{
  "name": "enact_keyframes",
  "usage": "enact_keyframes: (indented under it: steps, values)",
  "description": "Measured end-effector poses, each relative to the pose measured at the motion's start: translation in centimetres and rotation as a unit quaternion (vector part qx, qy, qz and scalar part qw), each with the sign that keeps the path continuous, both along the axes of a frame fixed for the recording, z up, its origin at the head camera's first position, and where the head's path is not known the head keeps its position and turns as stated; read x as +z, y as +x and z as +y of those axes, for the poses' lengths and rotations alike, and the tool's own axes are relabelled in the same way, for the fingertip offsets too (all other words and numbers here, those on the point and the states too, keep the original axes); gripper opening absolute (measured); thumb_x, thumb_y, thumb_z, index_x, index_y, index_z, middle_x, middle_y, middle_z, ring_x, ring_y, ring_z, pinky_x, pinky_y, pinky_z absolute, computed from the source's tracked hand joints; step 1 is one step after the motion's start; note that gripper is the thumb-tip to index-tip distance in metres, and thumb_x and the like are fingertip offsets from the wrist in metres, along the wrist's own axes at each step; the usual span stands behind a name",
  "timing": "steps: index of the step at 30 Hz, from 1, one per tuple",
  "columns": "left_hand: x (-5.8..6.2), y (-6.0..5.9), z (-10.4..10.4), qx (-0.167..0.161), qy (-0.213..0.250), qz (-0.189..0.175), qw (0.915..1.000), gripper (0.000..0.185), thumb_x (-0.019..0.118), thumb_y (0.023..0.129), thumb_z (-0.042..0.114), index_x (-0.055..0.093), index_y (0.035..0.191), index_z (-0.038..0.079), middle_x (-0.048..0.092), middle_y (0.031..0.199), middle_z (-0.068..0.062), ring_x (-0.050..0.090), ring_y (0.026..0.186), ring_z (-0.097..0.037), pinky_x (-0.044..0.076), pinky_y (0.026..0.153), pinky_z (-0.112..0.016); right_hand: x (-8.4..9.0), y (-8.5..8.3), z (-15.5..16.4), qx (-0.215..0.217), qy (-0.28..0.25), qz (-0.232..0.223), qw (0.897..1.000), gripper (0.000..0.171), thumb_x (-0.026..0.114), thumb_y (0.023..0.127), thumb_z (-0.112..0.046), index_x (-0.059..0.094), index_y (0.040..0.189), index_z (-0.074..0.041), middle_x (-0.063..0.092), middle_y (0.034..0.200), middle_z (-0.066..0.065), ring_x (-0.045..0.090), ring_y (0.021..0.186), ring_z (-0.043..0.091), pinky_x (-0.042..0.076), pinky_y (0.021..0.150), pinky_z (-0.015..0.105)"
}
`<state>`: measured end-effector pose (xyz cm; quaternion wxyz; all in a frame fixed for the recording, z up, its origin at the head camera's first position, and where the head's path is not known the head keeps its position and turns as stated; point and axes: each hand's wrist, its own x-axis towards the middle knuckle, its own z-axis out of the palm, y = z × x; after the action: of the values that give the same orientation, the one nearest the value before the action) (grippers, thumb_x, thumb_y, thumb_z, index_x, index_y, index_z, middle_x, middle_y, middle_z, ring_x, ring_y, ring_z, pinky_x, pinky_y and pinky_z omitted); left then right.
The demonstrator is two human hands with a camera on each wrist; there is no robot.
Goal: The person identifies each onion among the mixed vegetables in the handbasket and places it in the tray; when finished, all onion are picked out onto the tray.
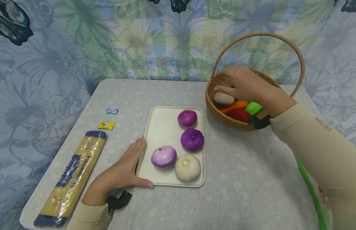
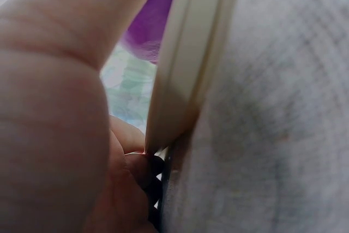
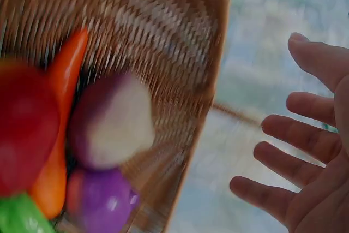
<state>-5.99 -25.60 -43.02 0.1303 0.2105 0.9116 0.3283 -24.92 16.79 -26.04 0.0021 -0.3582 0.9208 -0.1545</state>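
Observation:
My left hand [image 1: 127,169] rests against the left edge of a cream tray [image 1: 163,121], fingers straight along its side and thumb at the near rim. On the tray lie a purple onion [image 1: 187,118], a deep purple round vegetable [image 1: 192,140], a pale purple onion [image 1: 163,156] and a whitish round vegetable [image 1: 187,168]. Over the wicker basket [image 1: 221,119] hovers my right hand [image 1: 244,83], its fingers spread and holding nothing. Inside the basket, the right wrist view shows a white-and-purple turnip [image 3: 112,121], a carrot [image 3: 68,80], a red vegetable [image 3: 24,126], a small purple vegetable [image 3: 103,203] and something green [image 3: 22,216].
A pack of spaghetti [image 1: 71,179] lies along the table's left side. Beyond it are a yellow wrapped packet [image 1: 106,125] and a small blue-green one [image 1: 112,111]. The basket's tall handle [image 1: 301,64] arches above my right hand. A green-edged item [image 1: 310,188] lies at the right edge.

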Motion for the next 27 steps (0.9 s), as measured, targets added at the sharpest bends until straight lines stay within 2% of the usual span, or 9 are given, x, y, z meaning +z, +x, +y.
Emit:
enact_keyframes:
  steps: [5,10,13,21,27]
  values:
    - [-0.1,0.0,-0.1,-0.001,-0.003,-0.003,1.0000,0.157,0.094,0.060,0.070,0.004,0.167,-0.002,-0.002,0.174,-0.018,-0.007,0.159,-0.031,-0.004,0.127,-0.045,0.0,-2.0,2.0,-0.059,-0.004,-0.022,0.998,0.063,0.065,0.106,-0.039,0.050,0.151,0.004,0.053,0.147,0.026,0.045,0.139,0.047,0.036,0.114,0.063]
    - [0.0,-0.1,-0.1,-0.002,-0.005,-0.003,1.0000,0.157,0.094,0.060,0.071,0.004,0.167,-0.002,-0.002,0.174,-0.018,-0.007,0.159,-0.031,-0.004,0.127,-0.045,-0.2,-3.2,3.5,-0.108,-0.007,-0.063,0.992,0.086,0.063,0.104,-0.050,0.030,0.162,0.004,0.033,0.163,0.028,0.029,0.149,0.049,0.025,0.120,0.065]
    - [0.1,-0.1,0.0,-0.002,-0.005,-0.002,1.0000,0.157,0.094,0.060,0.071,0.004,0.167,-0.002,-0.001,0.174,-0.018,-0.007,0.159,-0.032,-0.004,0.127,-0.045,-0.4,-3.6,4.2,-0.128,-0.004,-0.077,0.989,0.094,0.062,0.103,-0.056,0.021,0.166,0.001,0.024,0.168,0.028,0.023,0.152,0.049,0.020,0.120,0.066]
    - [0.2,-0.2,0.0,-0.004,-0.007,-0.001,1.0000,0.157,0.094,0.060,0.070,0.005,0.167,-0.003,-0.001,0.174,-0.019,-0.007,0.159,-0.032,-0.004,0.127,-0.045,-1.1,-4.3,5.1,-0.148,0.007,-0.077,0.986,0.097,0.059,0.102,-0.061,0.023,0.165,0.002,0.025,0.165,0.033,0.023,0.150,0.052,0.020,0.120,0.068]
    - [0.0,-0.2,0.0,-0.002,-0.010,-0.003,0.9999,0.157,0.093,0.060,0.072,0.005,0.167,-0.002,-0.001,0.174,-0.018,-0.007,0.159,-0.032,-0.004,0.127,-0.045,-1.5,-4.5,5.3,-0.149,0.008,-0.082,0.985,0.094,0.062,0.103,-0.057,0.026,0.163,0.005,0.027,0.164,0.033,0.024,0.150,0.053,0.020,0.120,0.067]
